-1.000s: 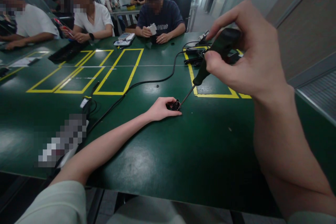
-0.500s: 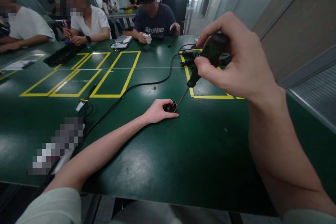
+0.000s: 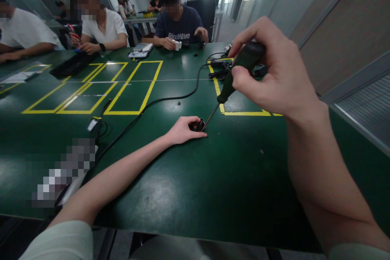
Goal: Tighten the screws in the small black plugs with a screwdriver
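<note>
My right hand (image 3: 276,69) is closed round the dark handle of a screwdriver (image 3: 227,89). Its thin shaft slants down and left, with the tip at a small black part (image 3: 200,125). That part rests at the green table (image 3: 170,178), pinched between the thumb and fingers of my left hand (image 3: 184,131). A short round stub stands up from the part; its exact kind is too small to make out. My fingers hide much of the part's left side. Whether the tip sits in a screw cannot be seen.
A black cable (image 3: 161,98) crosses the table. Dark items (image 3: 217,69) lie behind the screwdriver, by yellow tape outlines (image 3: 243,113). A black tray (image 3: 73,65) and a pale case (image 3: 140,50) lie farther off. Co-workers sit across the table; one person's hand holds a white block (image 3: 176,45).
My right thumb has shifted slightly along the screwdriver handle. The tip stays at the black part, and my left hand keeps its hold. Across the table, a co-worker's hand has lifted a little.
</note>
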Available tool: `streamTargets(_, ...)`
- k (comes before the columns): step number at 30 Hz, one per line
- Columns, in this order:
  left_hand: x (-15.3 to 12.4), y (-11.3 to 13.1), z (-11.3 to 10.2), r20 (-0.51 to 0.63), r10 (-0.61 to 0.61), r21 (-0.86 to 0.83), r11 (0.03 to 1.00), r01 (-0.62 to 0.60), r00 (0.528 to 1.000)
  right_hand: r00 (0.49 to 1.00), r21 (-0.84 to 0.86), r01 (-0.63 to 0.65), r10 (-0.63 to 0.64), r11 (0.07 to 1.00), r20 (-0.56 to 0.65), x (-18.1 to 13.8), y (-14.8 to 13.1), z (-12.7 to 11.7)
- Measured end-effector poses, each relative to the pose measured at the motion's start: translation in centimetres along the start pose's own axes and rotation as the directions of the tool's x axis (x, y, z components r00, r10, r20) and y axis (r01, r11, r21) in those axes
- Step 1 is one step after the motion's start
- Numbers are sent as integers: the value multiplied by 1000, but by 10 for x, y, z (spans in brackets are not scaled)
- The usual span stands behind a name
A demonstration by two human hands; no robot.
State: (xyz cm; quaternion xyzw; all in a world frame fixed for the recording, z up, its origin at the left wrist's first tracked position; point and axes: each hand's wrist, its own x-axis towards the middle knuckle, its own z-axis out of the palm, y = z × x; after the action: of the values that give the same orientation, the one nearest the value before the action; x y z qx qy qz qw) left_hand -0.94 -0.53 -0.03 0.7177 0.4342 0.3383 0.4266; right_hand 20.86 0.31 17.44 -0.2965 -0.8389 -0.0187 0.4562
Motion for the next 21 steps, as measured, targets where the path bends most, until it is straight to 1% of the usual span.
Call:
streamTargets(3,0,0,0,-1,2,4,1000,-2,1000,1000,0,13,-13,1000,-11,0,0,0)
streamTargets(7,0,0,1,-6,2,2,1000,-2,1000,999,-37,-38,38,999,-20,2,-1,-1)
streamTargets(11,0,0,1,1,-5,-11,1000,5,1000,1000,37,-16,16,999,8,2,-1,-2)
streamTargets(14,0,1,1,0,-11,-12,1000,11,1000,999,89,-30,27,996,42,1,-2,-1)
streamTargets(17,0,0,1,-3,-8,-10,1000,8,1000,999,74,-38,37,997,7,0,-2,0)
streamTargets(21,1,0,1,0,-1,-15,1000,1,1000,1000,32,8,-8,999,-13,0,1,0)
